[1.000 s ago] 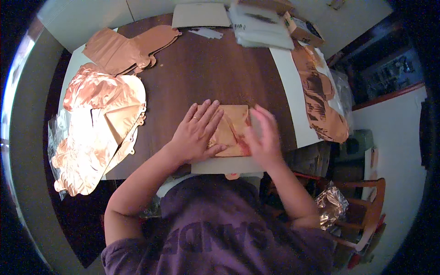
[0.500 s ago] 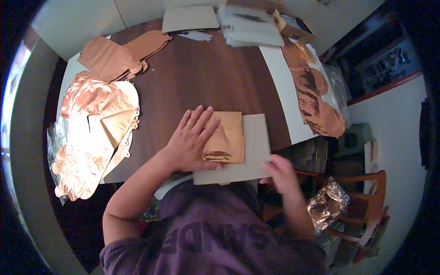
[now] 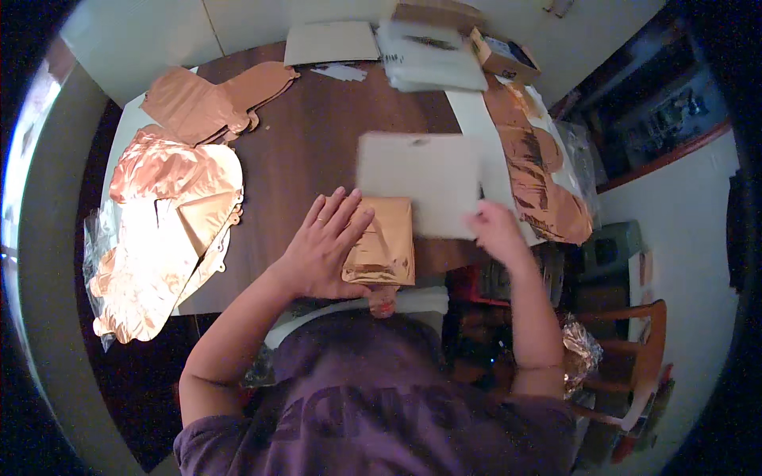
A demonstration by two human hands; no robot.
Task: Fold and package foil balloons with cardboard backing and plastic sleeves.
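My left hand (image 3: 321, 246) lies flat with fingers stretched over the left side of a folded, shiny copper-coloured foil sheet (image 3: 389, 238) at the table's near edge. In my right hand (image 3: 500, 230) I grip the lower right edge of a pale grey cardboard sheet (image 3: 421, 174), smeared by motion. The cardboard lies beyond and to the right of the folded foil. A small reddish tab (image 3: 382, 301) sticks out below the foil, in front of my shirt; I cannot tell what it belongs to.
Flat copper foil pieces (image 3: 171, 230) lie on the left of the brown table (image 3: 317, 143), with more foil (image 3: 540, 174) on the right. At the back are a second pale board (image 3: 332, 44), a stack of clear plastic bags (image 3: 432, 59) and a small box (image 3: 504, 55). A wooden chair (image 3: 647, 357) stands at right.
My right hand has drawn the cardboard sheet out from under the folded foil and moved it up and away. My left hand stays on the foil.
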